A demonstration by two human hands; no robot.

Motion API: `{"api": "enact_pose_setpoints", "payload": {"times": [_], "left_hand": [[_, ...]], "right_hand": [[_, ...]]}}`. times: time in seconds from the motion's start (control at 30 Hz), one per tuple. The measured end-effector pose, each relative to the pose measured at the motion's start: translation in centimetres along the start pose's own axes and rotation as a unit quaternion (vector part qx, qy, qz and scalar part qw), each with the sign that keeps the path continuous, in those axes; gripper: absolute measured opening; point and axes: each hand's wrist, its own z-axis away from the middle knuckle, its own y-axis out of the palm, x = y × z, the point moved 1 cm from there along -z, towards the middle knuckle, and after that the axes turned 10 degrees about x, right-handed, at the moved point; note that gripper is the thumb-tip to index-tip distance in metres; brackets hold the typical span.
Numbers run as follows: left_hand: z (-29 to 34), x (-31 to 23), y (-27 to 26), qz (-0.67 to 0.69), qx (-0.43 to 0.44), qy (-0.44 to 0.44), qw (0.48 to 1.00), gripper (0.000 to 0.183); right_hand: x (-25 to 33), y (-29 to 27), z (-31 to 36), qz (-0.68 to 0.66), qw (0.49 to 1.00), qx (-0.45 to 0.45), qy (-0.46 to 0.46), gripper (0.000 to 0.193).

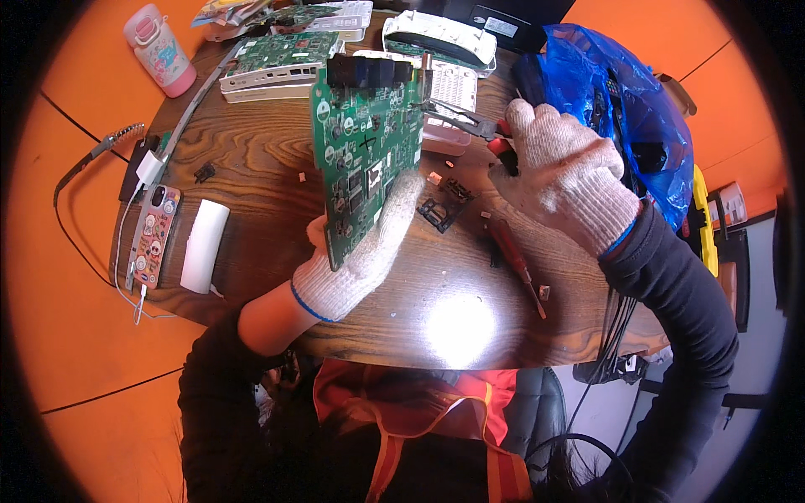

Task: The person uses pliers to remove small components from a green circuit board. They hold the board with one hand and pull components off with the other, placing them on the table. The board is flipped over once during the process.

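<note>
Above the wooden surface, your gloved left hand grips a green circuit board upright. Your gloved right hand clasps red-handled pliers, their tips at its right edge.

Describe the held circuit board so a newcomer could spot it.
Find the wooden table. Over it, the gloved left hand grips a green circuit board, black blocks along its top. Unlike the green boards lying beyond, this one is hand-held.
</note>
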Motion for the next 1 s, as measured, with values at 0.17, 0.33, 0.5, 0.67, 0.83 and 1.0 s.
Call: {"api": "enact_pose_setpoints", "payload": {"times": [0.17, 0.33, 0.5, 0.67, 0.83, 1.0], "left_hand": [[-0.5, -0.6, -0.6, -0.026, 0.003, 0.011, 1.000, 0.028], [-0.7, -1.0, -0.7, 0.142, 0.024, -0.090, 0.985, 0.030], [-0.7, -1.1, -0.5, 0.020, 0.061, 0.074, 0.995, 0.031], [-0.3, -1.1, -0.8, -0.099, 0.074, 0.122, 0.985, 0.031], [-0.2, -1.3, -0.7, -0.156, 0.051, 0.151, 0.975, 0.032], [-1.0, -0.5, -0.3, 0.233, 0.085, -0.197, 0.948, 0.034]], "right_hand": [[-0.4, -0.9, -0.1, -0.053, 0.996, 0.074, 0.017, 0.041], [-1.0, -0.2, 1.1, -0.152, 0.975, 0.148, 0.065, 0.040], [-1.9, 3.5, 3.3, -0.460, 0.820, 0.322, 0.107, 0.024], [-2.0, 8.4, 6.1, -0.551, 0.794, 0.256, -0.023, 0.031], [-1.4, 9.1, 7.5, -0.368, 0.863, -0.021, -0.346, 0.030], [-2.0, 5.9, 5.9, -0.452, 0.822, 0.325, 0.123, 0.038]]}}
